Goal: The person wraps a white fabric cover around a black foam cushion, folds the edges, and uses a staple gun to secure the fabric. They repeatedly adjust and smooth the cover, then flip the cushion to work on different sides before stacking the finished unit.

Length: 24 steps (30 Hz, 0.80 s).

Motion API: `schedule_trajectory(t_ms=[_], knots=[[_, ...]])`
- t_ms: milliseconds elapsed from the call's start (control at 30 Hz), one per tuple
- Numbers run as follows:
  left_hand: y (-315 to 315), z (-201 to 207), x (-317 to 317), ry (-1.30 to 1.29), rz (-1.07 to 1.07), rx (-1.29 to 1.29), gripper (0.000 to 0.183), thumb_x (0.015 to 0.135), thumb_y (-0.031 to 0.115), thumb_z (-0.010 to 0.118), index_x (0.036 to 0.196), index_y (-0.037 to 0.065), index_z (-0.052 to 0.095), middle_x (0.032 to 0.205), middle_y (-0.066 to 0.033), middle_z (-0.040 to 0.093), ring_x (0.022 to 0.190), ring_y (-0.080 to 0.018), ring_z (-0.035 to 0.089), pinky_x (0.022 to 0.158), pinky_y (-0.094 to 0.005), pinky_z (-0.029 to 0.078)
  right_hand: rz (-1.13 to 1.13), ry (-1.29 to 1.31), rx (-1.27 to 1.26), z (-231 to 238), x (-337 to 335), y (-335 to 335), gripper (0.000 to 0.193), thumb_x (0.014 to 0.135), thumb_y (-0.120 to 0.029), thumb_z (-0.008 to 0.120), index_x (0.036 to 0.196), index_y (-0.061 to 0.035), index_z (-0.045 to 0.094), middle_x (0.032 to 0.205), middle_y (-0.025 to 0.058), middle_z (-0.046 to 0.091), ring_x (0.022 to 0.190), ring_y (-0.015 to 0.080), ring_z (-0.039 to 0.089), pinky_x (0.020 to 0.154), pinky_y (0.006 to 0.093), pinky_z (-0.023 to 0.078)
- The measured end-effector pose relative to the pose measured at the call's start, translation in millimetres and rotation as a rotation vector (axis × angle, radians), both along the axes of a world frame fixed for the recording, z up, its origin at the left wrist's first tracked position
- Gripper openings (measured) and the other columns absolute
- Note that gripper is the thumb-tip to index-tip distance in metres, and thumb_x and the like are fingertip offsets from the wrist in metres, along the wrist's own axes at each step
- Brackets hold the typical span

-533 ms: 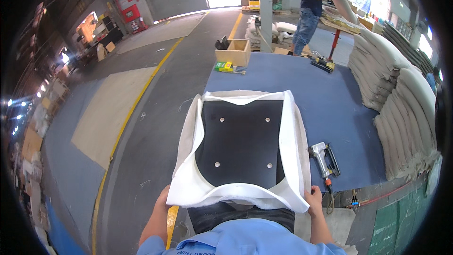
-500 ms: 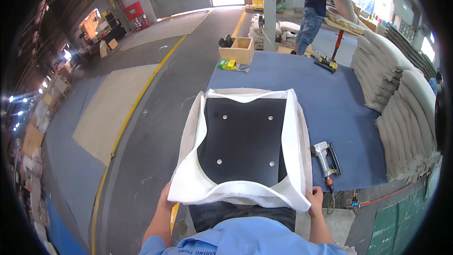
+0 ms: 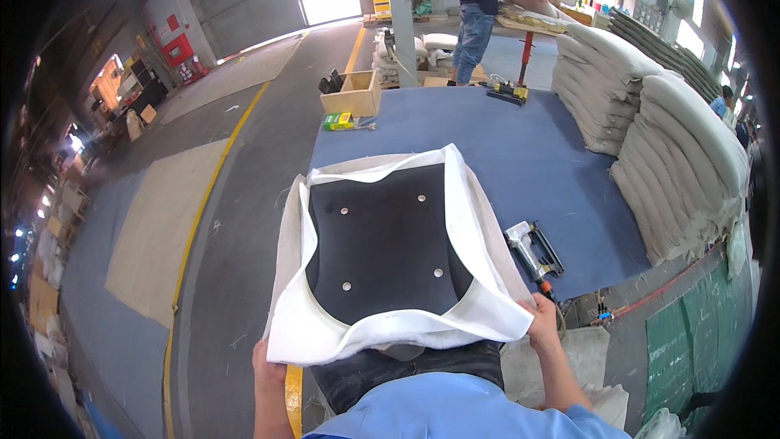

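Observation:
A black seat board (image 3: pixel 382 236) with several round holes lies face up in front of me, at the near end of the blue worktable. Around it stands a loose fabric cover (image 3: pixel 341 340), beige outside and white inside, its edges folded up and wavy. My left hand (image 3: pixel 268 367) grips the cover's near left corner, its fingers partly hidden behind the fabric. At the near right corner, my right hand (image 3: pixel 543 321) is closed on the cover's edge. Just beyond that hand, a silver staple gun (image 3: pixel 532 252) with an orange hose fitting rests on the table.
Tall stacks of beige padded covers (image 3: pixel 678 158) line the right side of the blue worktable (image 3: pixel 487 142). A wooden box (image 3: pixel 351 96), a small green-yellow carton (image 3: pixel 338 122) and another staple gun (image 3: pixel 507 93) sit toward the back. Beyond them, a co-worker (image 3: pixel 473 16) handles a beige piece.
The scene has shifted left in view, and the seat board with its cover has turned slightly counterclockwise. Both hands still hold the cover's near corners. The co-worker's beige piece is lower.

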<state>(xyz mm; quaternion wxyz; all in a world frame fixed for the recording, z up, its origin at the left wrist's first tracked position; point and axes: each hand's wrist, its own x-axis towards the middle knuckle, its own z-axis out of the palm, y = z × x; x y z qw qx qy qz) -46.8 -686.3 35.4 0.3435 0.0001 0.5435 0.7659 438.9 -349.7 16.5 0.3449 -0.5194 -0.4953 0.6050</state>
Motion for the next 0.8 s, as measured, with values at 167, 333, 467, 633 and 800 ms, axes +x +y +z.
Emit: schedule_trajectory(t_ms=[167,333,467,633,800], knots=[[-6.4,12.7,13.7,0.128,-0.057,-0.242,0.03,0.1,0.015,0.062,0.12,-0.005,0.069,0.105,-0.0107,0.076,0.089,-0.0204,0.076,0.074,-0.0342,0.062,-0.056,-0.369,-0.012,16.5,13.7,-7.5,0.016,0.095,-0.009,0.071,0.082,-0.0048,0.063,0.076,-0.0043,0.058,0.07,0.0049,0.049,0.059,0.0273,0.041],[-30.2,19.9,16.7,0.12,-0.041,-0.439,0.028,0.096,0.015,0.068,0.115,-0.005,0.072,0.1,-0.0101,0.077,0.084,-0.0188,0.075,0.072,-0.0323,0.06,-0.033,-0.172,-0.027,36.4,21.9,-37.7,0.016,0.095,-0.01,0.071,0.083,-0.0063,0.061,0.076,-0.0039,0.059,0.07,0.0054,0.053,0.06,0.0271,0.044],[-67.6,17.9,19.5,0.129,-0.317,-0.722,0.022,0.095,0.014,0.068,0.107,-0.003,0.076,0.092,-0.0119,0.078,0.083,-0.0235,0.076,0.071,-0.0363,0.059,0.016,-0.309,0.013,20.2,41.8,-47.5,0.012,0.097,-0.012,0.07,0.093,-0.0013,0.068,0.079,0.0003,0.066,0.07,0.0077,0.057,0.061,0.0284,0.047],[-62.1,30.5,-17.9,0.973,-0.441,-1.402,0.026,0.094,0.012,0.07,0.117,0.002,0.073,0.112,-0.0174,0.075,0.101,-0.035,0.072,0.09,-0.0429,0.055,0.19,-0.371,-0.323,15.6,48.8,-25.4,0.022,0.095,-0.019,0.075,0.1,0.0015,0.074,0.082,0.0065,0.073,0.073,0.014,0.067,0.067,0.0312,0.052],[141.4,88.7,49.8,1.236,-0.358,-0.679,0.028,0.09,0.006,0.071,0.118,0.004,0.072,0.121,-0.0173,0.071,0.117,-0.0362,0.066,0.102,-0.0457,0.051,0.512,-0.825,0.016,13.8,38.9,23.3,0.035,0.091,-0.033,0.079,0.098,0.0009,0.076,0.081,0.0126,0.074,0.071,0.0194,0.067,0.066,0.0385,0.053]])
